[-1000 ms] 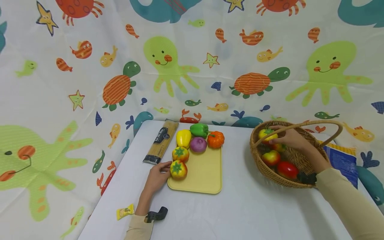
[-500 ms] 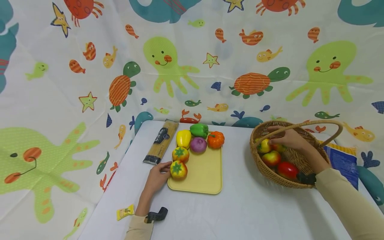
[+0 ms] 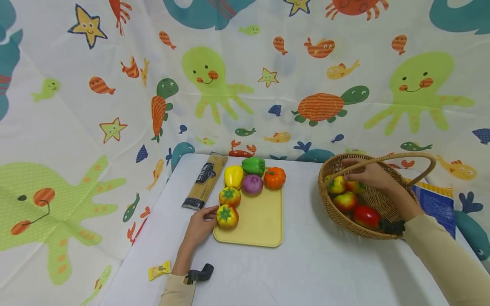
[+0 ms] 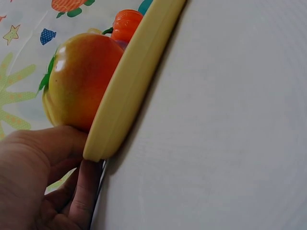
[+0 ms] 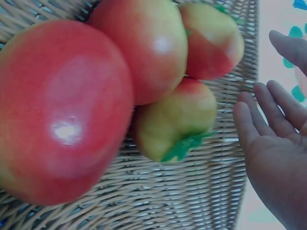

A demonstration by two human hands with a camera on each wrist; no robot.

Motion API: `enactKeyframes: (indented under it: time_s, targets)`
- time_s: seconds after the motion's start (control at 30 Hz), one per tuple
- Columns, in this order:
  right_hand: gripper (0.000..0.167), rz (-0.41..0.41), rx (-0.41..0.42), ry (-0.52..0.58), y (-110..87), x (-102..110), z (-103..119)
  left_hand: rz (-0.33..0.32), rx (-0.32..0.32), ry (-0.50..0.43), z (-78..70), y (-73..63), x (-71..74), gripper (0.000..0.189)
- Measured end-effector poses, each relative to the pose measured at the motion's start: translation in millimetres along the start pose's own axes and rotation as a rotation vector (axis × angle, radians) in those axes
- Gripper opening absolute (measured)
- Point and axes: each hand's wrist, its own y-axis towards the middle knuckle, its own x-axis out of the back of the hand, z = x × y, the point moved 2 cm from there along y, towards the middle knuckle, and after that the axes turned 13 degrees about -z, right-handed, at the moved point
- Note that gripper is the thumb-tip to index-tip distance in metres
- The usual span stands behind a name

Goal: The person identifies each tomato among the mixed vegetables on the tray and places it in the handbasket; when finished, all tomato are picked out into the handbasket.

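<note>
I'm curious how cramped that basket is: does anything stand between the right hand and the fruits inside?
Nothing visible does: the right wrist view shows an open gap between the right hand and the fruits. In the head view, the basket handle crosses in front of the hand, but seems to arch above it.

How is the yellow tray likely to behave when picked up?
The yellow tray would probably stay stiff: its rim looks thick and unbent. The round purple onion could roll if tilted. The tray may feel unbalanced, with everything on it toward its far and left edges.
</note>
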Motion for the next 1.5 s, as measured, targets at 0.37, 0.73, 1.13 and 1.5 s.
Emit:
enactKeyframes:
  time_s: [0.37,0.73,1.13,1.5]
  targets:
    - [0.067,-0.095,-0.022,-0.066,-14.9,24,25,-0.014,0.002,0.015,-2.6,0.7,-4.4,0.043]
    - [0.053,-0.225,0.014,0.023,-68.4,30,47,-0.019,-0.008,0.008,-3.8,3.9,-6.4,0.042]
    - [0.051,-0.265,0.155,0.408,-122.1,-13,81,-0.026,0.003,0.001,-2.5,2.2,-10.7,0.041]
    - [0.056,-0.055,0.319,0.514,-89.4,-99,123,-0.024,-0.004,-0.012,-3.9,2.0,-10.2,0.041]
